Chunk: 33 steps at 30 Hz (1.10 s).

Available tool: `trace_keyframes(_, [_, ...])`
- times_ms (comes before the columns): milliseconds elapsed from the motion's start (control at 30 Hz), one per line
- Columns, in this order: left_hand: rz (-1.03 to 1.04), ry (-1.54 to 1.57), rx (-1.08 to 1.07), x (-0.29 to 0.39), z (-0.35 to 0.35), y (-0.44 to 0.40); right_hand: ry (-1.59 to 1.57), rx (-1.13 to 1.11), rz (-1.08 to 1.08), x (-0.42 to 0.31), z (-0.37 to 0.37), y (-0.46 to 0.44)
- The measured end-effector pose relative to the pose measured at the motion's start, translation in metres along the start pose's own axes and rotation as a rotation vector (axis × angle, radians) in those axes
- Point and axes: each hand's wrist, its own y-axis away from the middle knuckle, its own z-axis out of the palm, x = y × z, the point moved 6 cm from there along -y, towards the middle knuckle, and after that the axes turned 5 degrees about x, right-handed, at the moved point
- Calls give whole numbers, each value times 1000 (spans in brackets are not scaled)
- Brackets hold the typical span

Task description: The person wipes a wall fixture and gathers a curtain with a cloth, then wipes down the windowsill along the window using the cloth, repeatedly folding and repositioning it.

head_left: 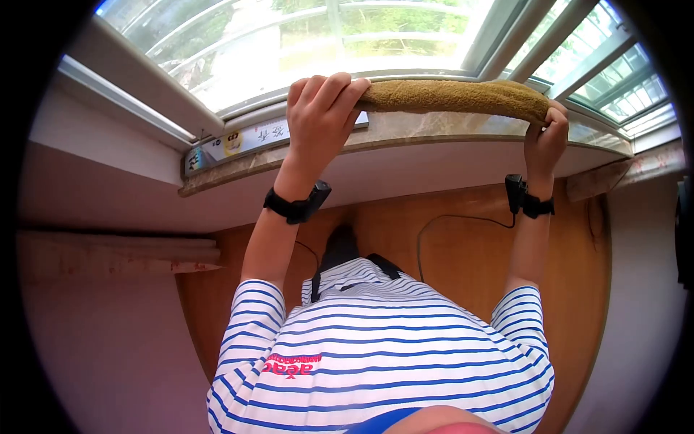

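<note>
A brown-yellow towel (pixel 455 97), folded or rolled into a long strip, is stretched sideways above the marble-look window sill (pixel 434 129). My left hand (pixel 322 116) grips its left end with the fingers curled over it. At the other end, my right hand (pixel 546 137) is closed on the towel's corner. Just left of my left hand, and partly behind it, a flat box with printed characters (pixel 249 140) lies on the sill. Each wrist wears a black strap with a small device.
Behind the sill is a window with a white frame (pixel 166 76) and bars outside. Curtains (pixel 116 254) hang at the left and right (pixel 643 172). Below are a wooden floor (pixel 463 239) and a thin black cable (pixel 419 249).
</note>
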Motion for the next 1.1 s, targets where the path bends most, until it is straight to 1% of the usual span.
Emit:
trace_keyframes(33, [-30, 37, 31, -2, 16, -3, 78, -28, -15, 6, 1, 1])
trace_keyframes(67, [-65, 68, -58, 7, 31, 4, 156, -56, -28, 11, -7, 8])
trace_keyframes(100, [-100, 98, -182, 16, 50, 20, 203, -189, 51, 30, -3, 36])
trace_keyframes(133, [-137, 120, -298, 16, 75, 41, 265, -374, 153, 46, 15, 65])
trace_keyframes(167, [-220, 211, -405, 11, 103, 69, 255, -507, 197, 66, 42, 100])
trace_keyframes(200, [-300, 302, -515, 8, 128, 98, 123, -589, 286, 77, 59, 132])
trace_keyframes(233, [-268, 284, -555, 8, 143, 117, -6, -627, 387, 93, 72, 170])
trace_keyframes(267, [-236, 265, -594, 8, 155, 125, -87, -699, 475, 95, 76, 188])
trace_keyframes(300, [-219, 283, -600, 8, 159, 121, -30, -680, 411, 93, 77, 185])
trace_keyframes(333, [-250, 312, -571, 4, 160, 117, 25, -658, 346, 86, 80, 180])
trace_keyframes(367, [-280, 342, -543, 1, 160, 118, 42, -650, 361, 89, 82, 173])
trace_keyframes(400, [-262, 357, -549, -2, 164, 125, -35, -675, 630, 102, 84, 159])
trace_keyframes(433, [-261, 358, -471, -8, 168, 128, -114, -689, 892, 119, 89, 155])
trace_keyframes(467, [-261, 360, -393, -13, 171, 130, -98, -677, 900, 132, 95, 154])
trace_keyframes(500, [-184, 331, -348, -10, 168, 133, -48, -643, 858, 145, 101, 154])
trace_keyframes(533, [-160, 347, -345, -12, 172, 136, 1, -599, 820, 161, 110, 154])
trace_keyframes(567, [-108, 310, -320, -12, 175, 138, 113, -625, 823, 181, 119, 160])
trace_keyframes(600, [-57, 273, -293, -12, 174, 139, 130, -603, 836, 189, 121, 163])
trace_keyframes(667, [-73, 317, -237, -15, 175, 132, 508, -937, 719, 200, 130, 172])
trace_keyframes(700, [-75, 327, -236, -16, 179, 130, 531, -920, 739, 204, 131, 174])
trace_keyframes(767, [-105, 340, -253, -20, 183, 128, 357, -774, 684, 195, 139, 175])
trace_keyframes(800, [-128, 346, -257, -20, 186, 125, 371, -763, 699, 194, 139, 177])
trace_keyframes(867, [-156, 307, -264, -12, 186, 126, 329, -612, 726, 186, 134, 181])
trace_keyframes(900, [-153, 314, -273, -11, 188, 127, 358, -531, 615, 176, 132, 175])
trace_keyframes(933, [-144, 297, -270, -11, 189, 128, 362, -535, 626, 173, 132, 173])
trace_keyframes(1000, [-132, 288, -275, -11, 196, 127, 74, -494, 891, 176, 127, 173])
trace_keyframes(1033, [-126, 304, -254, -13, 200, 126, 79, -495, 901, 179, 122, 169])
trace_keyframes(1100, [-124, 344, -217, -14, 208, 122, -271, -360, 1054, 188, 117, 161])
